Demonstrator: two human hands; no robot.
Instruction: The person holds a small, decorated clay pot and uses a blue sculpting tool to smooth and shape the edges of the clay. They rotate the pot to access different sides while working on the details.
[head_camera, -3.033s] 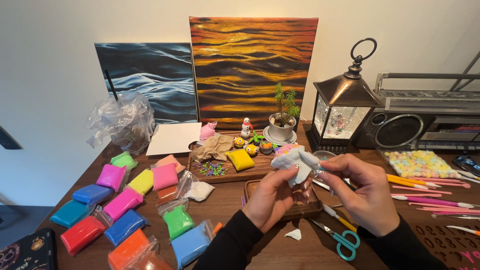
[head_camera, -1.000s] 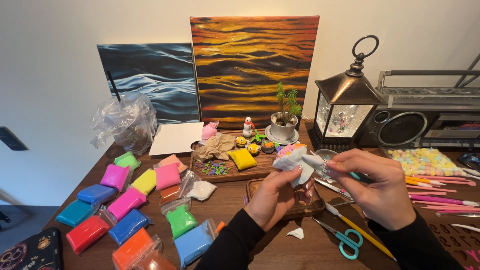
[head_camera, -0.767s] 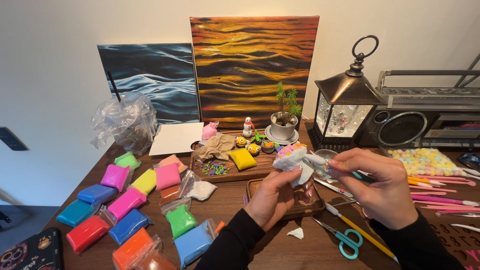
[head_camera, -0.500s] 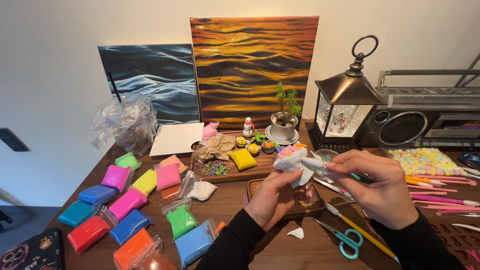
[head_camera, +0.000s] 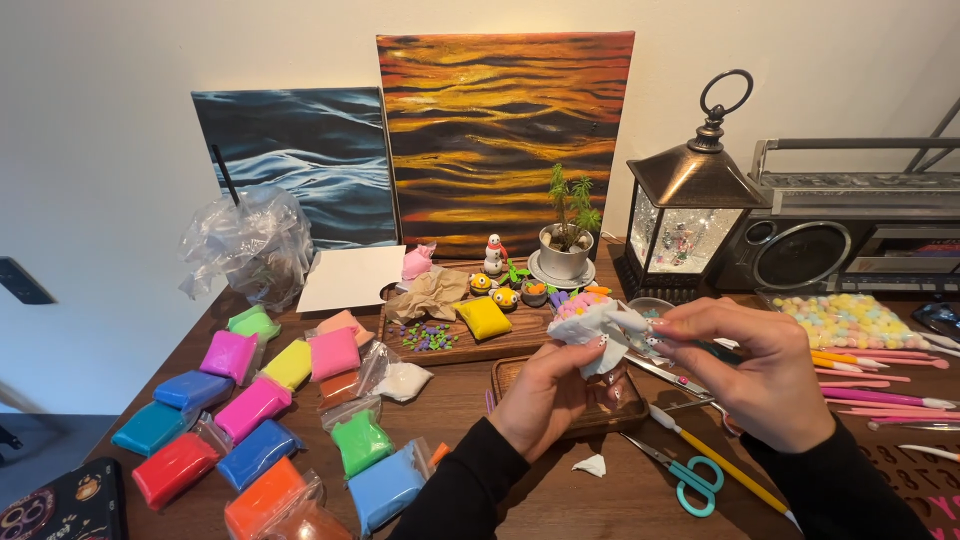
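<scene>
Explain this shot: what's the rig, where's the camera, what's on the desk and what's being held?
No machine here: a person works with two bare hands, filmed by one camera on their head looking down. The left hand holds a small white clay piece; the right hand pinches at its edge with the fingertips. On the brown wooden table lie bags of coloured clay on the left, a wooden tray with small figures, teal-handled scissors and pink modelling tools on the right. Behind stand two wave paintings, a lantern and a radio.
</scene>
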